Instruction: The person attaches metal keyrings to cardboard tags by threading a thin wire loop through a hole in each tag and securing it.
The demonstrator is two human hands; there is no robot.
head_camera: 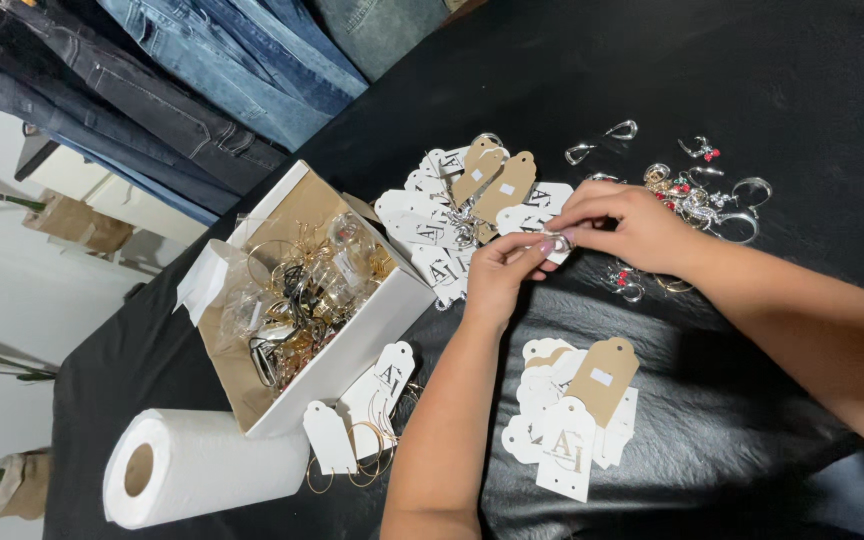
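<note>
Above the black cloth (712,400), both hands' fingers (537,247) pinch a tag (555,243), orientation hidden.

A small silvery earring (560,241), partly hidden, is pinched between the fingertips of the left hand (500,275) and right hand (624,225), held just above the black tablecloth (772,80) near its middle. It sits against a white shaped tag (542,222), beside the spread of white and tan tags.

hidden: small item between hands (557,243) | cut off: jeans (202,70) at top edge | too small: box's jewellery (302,290)
</note>
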